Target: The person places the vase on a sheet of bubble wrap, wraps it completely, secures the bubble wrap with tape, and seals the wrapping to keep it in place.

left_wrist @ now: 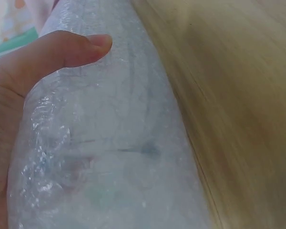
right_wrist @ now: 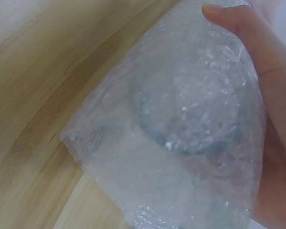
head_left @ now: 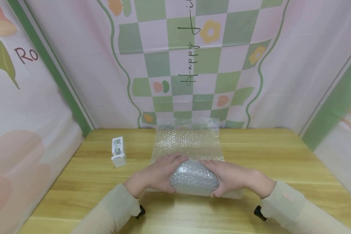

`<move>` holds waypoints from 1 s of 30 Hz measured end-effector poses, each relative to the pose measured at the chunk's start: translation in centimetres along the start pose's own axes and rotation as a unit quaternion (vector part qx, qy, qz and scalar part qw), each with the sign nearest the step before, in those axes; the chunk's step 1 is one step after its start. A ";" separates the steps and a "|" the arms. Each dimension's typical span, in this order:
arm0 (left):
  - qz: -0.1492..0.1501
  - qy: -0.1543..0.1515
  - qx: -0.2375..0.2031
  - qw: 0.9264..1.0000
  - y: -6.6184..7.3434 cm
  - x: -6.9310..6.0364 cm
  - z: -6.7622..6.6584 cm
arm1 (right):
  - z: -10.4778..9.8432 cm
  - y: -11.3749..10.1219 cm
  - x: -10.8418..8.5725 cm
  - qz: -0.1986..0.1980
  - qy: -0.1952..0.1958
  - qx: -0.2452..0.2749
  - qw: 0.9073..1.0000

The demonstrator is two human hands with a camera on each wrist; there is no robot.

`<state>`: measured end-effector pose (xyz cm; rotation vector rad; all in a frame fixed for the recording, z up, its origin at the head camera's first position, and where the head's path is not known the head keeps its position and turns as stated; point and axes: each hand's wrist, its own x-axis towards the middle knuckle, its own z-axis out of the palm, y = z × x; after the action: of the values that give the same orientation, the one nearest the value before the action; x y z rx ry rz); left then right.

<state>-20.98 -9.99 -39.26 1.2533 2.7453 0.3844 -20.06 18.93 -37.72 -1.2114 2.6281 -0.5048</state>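
A rounded bundle in bubble wrap [head_left: 194,178] lies on the table between both hands. My left hand [head_left: 163,172] grips its left end and my right hand [head_left: 229,177] its right end, fingers curved over the far side and thumbs on the near side. Beyond the bundle, a flat sheet of bubble wrap [head_left: 188,139] stretches to the table's back edge. In the left wrist view, the left thumb lies across the wrap [left_wrist: 105,124]. Through the wrap [right_wrist: 190,86] in the right wrist view shows a dark curved edge; what is inside cannot be made out.
A small white box [head_left: 118,152] with a picture on it stands at the back left of the wooden table [head_left: 84,195]. Behind the table hangs a curtain [head_left: 105,81] with green checks and flowers, and more printed cloth hangs at both sides.
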 end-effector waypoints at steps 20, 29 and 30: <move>0.010 -0.022 -0.038 0.999 0.1 0.0 -0.5 | -0.4 0.0 0.0 -0.023 -0.044 0.085 0.995; 0.007 -0.021 -0.053 0.998 0.2 0.0 -0.7 | -0.6 0.4 -0.1 0.001 -0.058 0.104 0.993; 0.004 -0.021 -0.056 0.998 0.2 0.0 -0.7 | -0.6 0.3 -0.1 0.006 -0.057 0.105 0.993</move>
<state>-20.99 -10.03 -38.50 1.2321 2.6438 0.4986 -20.43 19.37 -37.26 -1.1235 2.4159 -0.6705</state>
